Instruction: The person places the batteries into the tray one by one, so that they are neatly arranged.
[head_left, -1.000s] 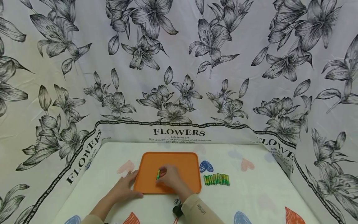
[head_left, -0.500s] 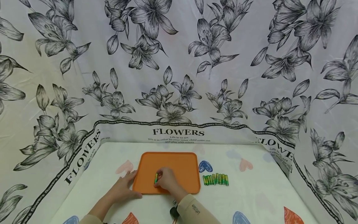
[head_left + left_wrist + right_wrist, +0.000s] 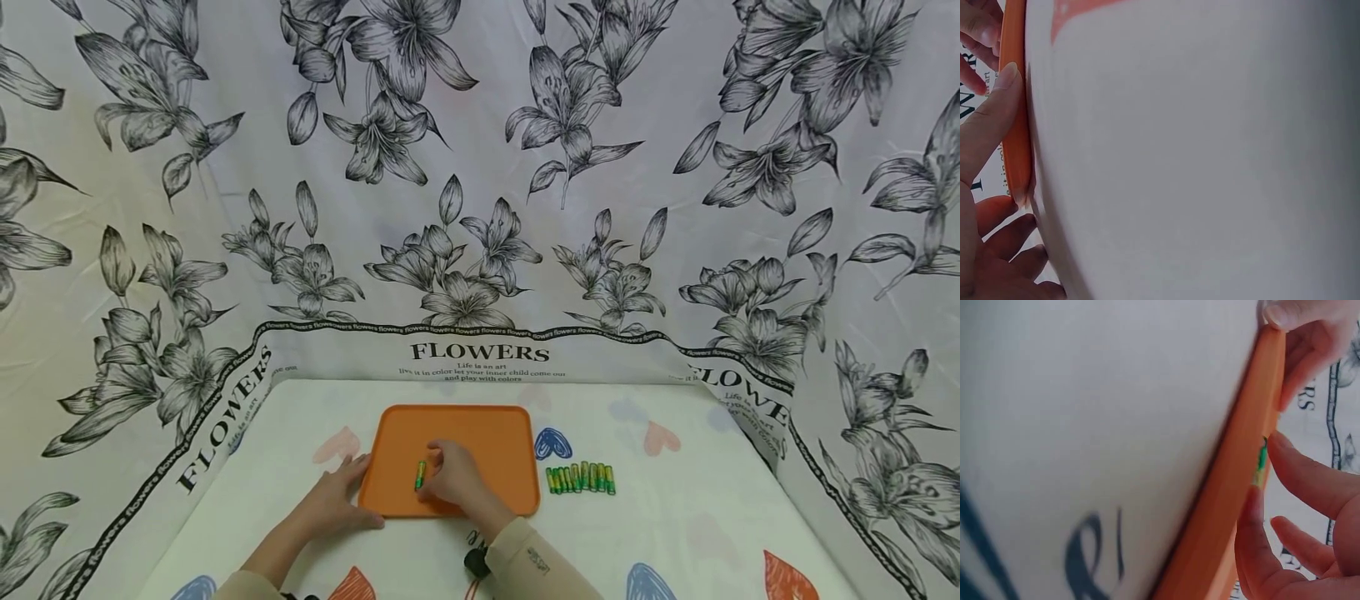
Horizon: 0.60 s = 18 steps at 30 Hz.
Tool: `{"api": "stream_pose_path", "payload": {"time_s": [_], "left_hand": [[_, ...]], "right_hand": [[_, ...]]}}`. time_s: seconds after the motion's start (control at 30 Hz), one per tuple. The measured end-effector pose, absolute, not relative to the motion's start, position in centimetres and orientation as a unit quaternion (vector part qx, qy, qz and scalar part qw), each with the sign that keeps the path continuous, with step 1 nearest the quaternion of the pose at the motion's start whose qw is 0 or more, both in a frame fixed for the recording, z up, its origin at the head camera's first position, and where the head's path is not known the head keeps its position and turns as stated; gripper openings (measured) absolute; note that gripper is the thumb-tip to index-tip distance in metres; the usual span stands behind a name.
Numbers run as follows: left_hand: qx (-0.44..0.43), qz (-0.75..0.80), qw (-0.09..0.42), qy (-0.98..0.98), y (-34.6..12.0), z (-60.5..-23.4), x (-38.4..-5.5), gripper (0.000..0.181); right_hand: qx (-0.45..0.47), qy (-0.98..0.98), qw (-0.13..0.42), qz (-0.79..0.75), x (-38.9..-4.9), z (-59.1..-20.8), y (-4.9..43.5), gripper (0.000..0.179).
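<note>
A green-and-yellow battery [image 3: 420,475] lies on the left part of the orange tray [image 3: 502,450], its length pointing away from me. Just right of it is my right hand [image 3: 453,477], thumb and forefinger spread near the battery's two ends. In the right wrist view the battery [image 3: 1262,456] shows between those fingertips, partly hidden by the tray's wall. My left hand [image 3: 337,496] rests against the tray's left side, its thumb near the front corner. The left wrist view has the left thumb [image 3: 997,112] lying on the tray's rim [image 3: 1017,144].
Right of the tray, several green-and-yellow batteries [image 3: 581,478] stand side by side in a row on the heart-print tablecloth [image 3: 675,525]. A small black object [image 3: 476,563] is by the right sleeve. A flower-print curtain [image 3: 480,275] closes off the back and sides.
The right fingers, earlier holding the battery at its ends, set it down on the tray and have spread off it slightly to the right. The left hand stays at the tray's edge.
</note>
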<state>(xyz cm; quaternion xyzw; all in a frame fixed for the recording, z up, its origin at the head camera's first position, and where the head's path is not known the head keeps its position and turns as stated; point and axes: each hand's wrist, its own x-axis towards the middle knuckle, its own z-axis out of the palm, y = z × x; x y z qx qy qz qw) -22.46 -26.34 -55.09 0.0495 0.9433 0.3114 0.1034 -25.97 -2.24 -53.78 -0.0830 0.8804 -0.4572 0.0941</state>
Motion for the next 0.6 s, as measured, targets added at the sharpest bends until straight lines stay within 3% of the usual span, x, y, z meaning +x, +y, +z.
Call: {"api": "stream_pose_path", "payload": {"time_s": [0.37, 0.6], "left_hand": [[0.055, 0.304, 0.099, 0.946, -26.4, -55.2, -22.5, 0.123], [0.064, 0.305, 0.095, 0.946, -26.4, -55.4, -22.7, 0.124]], "right_hand": [[-0.068, 0.824, 0.117, -0.551, -25.5, -52.3, 1.0, 0.073], [-0.065, 0.823, 0.083, -0.558, -25.2, -51.7, 3.5, 0.069]]}}
